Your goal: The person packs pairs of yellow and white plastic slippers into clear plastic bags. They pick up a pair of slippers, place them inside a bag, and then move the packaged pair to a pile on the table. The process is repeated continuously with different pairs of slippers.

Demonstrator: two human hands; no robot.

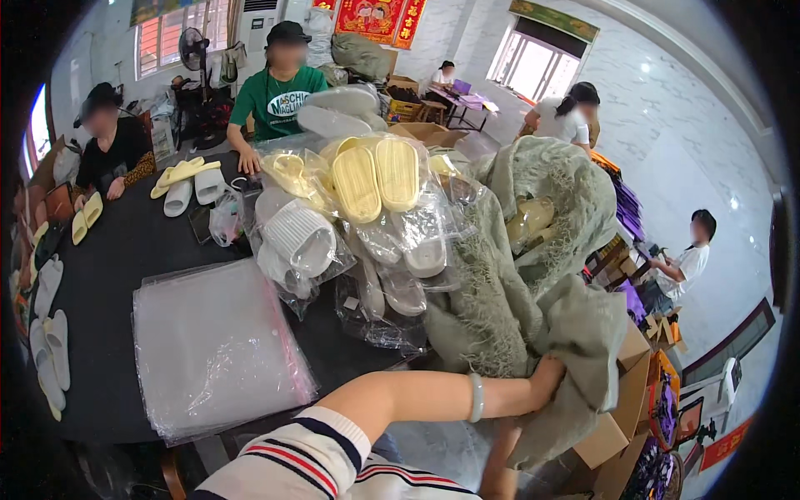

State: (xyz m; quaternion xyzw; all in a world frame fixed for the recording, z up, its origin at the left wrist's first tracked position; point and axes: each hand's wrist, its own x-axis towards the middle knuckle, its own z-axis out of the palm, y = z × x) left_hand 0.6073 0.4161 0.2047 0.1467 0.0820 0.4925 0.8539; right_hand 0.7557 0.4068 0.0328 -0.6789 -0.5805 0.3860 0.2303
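Left hand [546, 379] clenched in grey-green sack [533, 283] at its lower edge, beside black table [108, 275]; right hand [500, 467] under the cloth, grip can't tell. Keep fabric bunched tight & lift w/ both hands so bagged slippers [375, 208] next to it don't slide

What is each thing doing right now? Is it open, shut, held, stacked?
Left hand: shut on the sack.
Right hand: mostly hidden under the sack.
Grey-green sack: open, slumped, yellow slippers inside.
Bagged slippers: piled up.
Clear bags: stacked flat.
Loose slippers: unbagged.
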